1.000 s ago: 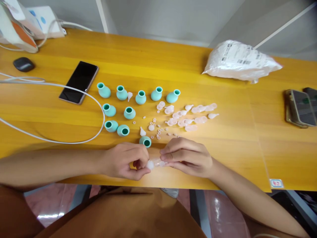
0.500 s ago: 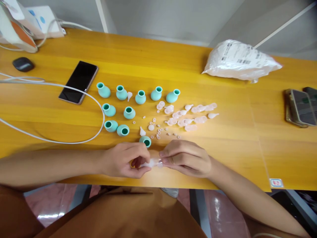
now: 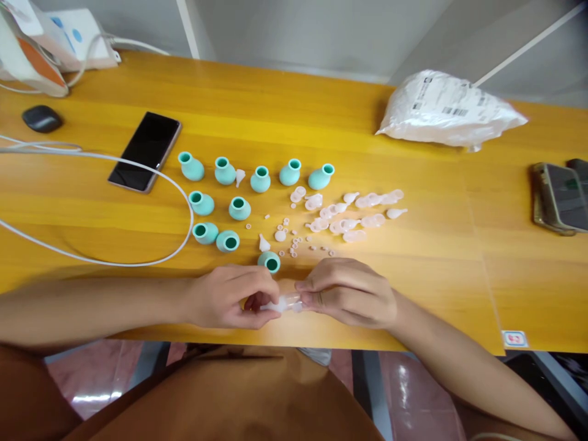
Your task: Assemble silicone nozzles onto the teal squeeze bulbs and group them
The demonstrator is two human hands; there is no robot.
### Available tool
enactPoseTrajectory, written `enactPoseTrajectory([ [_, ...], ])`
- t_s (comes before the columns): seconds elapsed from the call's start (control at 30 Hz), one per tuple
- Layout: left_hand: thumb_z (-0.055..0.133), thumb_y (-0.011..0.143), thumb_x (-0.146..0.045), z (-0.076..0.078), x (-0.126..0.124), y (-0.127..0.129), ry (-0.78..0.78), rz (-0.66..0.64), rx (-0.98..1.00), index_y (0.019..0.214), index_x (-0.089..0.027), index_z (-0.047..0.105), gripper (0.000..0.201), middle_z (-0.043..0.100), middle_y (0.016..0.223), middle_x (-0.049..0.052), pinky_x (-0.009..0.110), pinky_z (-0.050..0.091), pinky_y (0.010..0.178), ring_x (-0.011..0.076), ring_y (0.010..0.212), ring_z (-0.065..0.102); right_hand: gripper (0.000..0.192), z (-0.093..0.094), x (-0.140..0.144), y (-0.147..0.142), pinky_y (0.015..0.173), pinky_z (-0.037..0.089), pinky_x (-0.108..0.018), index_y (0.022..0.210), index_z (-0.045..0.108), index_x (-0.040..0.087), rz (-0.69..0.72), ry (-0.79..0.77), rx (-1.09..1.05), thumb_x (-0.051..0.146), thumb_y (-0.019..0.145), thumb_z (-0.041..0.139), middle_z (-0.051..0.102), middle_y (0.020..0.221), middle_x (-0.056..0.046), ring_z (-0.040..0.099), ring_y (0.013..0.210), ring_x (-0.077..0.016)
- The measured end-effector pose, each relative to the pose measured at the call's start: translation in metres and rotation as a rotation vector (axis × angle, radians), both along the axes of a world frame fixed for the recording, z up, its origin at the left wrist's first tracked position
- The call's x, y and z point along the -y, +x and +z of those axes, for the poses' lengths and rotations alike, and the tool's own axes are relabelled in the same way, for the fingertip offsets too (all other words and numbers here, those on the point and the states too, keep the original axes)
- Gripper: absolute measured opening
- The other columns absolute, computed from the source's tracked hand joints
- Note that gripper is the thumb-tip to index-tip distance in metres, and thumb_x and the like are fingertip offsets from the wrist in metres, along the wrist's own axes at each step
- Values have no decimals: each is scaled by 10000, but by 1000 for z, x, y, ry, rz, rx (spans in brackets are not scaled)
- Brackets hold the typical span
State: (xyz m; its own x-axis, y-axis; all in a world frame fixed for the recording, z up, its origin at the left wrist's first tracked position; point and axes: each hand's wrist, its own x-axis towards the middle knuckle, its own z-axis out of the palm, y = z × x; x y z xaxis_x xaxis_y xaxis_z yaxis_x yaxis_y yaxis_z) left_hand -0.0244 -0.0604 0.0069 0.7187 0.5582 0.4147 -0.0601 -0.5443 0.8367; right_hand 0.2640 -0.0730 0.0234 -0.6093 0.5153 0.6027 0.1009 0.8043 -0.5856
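Barely anything differs from a second ago: the two hands stay together at the near edge of the desk, though the clear piece between them now lies flatter and its white puff no longer shows so plainly.

One white plastic bag lies at the far right of the desk. One black phone rests face up toward the far left, with a white cable looping beside it; two more phones sit stacked at the right edge. One dark oval case lies near the far left corner.

Ten teal bulbs stand in the middle: five in the far row, two in the next, two nearer, and one just beyond the hands. Pale pink tips, roughly fifteen though they overlap too much to count surely, are heaped to the right of the bulbs, with tiny pink rings scattered between.

The left hand pinches one end of the small clear piece, thumb and fingers closed on it, and the right hand grips the other end the same way, just above the near edge.
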Motion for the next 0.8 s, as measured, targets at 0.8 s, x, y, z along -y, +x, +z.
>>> enactPoseTrajectory([
  [0.8, 715, 1124, -249, -1, -1, -2, 33, -28, -27, 1144, -206, 636, 91, 734, 908, 12, 205, 549, 673, 112, 690, 626, 122, -8, 1, -1, 769, 690, -300, 1111, 782, 94, 14, -72, -50, 119, 1010, 847, 832, 996, -120, 839, 916, -185],
])
